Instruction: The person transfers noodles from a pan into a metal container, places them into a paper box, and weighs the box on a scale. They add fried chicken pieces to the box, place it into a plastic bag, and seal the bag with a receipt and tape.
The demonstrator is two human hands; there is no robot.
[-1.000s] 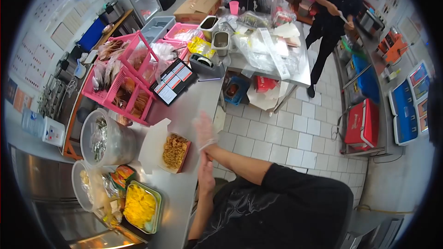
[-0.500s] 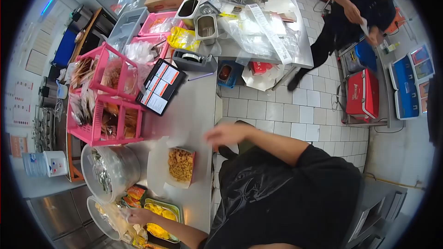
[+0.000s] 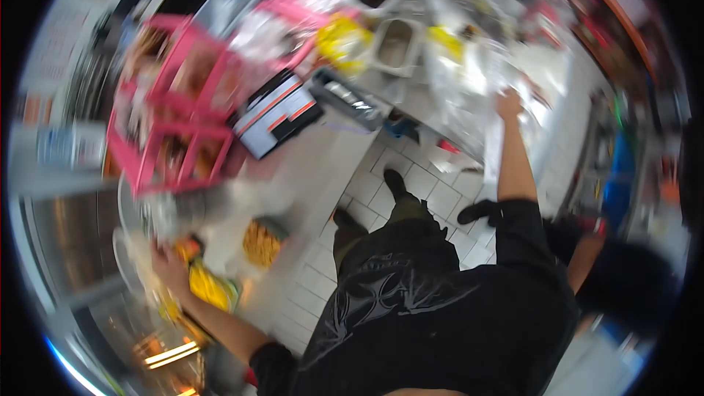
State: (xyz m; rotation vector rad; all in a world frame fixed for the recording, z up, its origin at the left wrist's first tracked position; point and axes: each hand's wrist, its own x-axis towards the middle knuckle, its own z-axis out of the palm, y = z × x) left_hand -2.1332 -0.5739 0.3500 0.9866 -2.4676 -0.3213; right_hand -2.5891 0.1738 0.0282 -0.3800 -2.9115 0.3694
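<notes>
The whole view is smeared by motion. My left hand (image 3: pixel 170 270) is at the lower left, by the rim of a clear plastic tub (image 3: pixel 126 268) and a tray of yellow food (image 3: pixel 211 290). Its fingers are too blurred to show what they hold, if anything. Out to the upper right, my right hand (image 3: pixel 508 103) reaches over the far counter, at clear plastic and a long white printed strip (image 3: pixel 493 154). Whether it grips them I cannot make out. Between my arms, near the counter edge, stands an open paper box of brown noodle-like food (image 3: pixel 262 242).
Pink stacked baskets (image 3: pixel 150 154) hold packets at the left. A tablet (image 3: pixel 277 114) leans beside a tape dispenser (image 3: pixel 348 99). Metal containers (image 3: pixel 396 45) and a yellow bag (image 3: pixel 342 42) sit behind. Another person in dark clothes (image 3: pixel 623 271) is close at my right.
My view has turned to the right. My right hand has gone from beside the food box to the plastic on the far counter. My left hand stays near the tub.
</notes>
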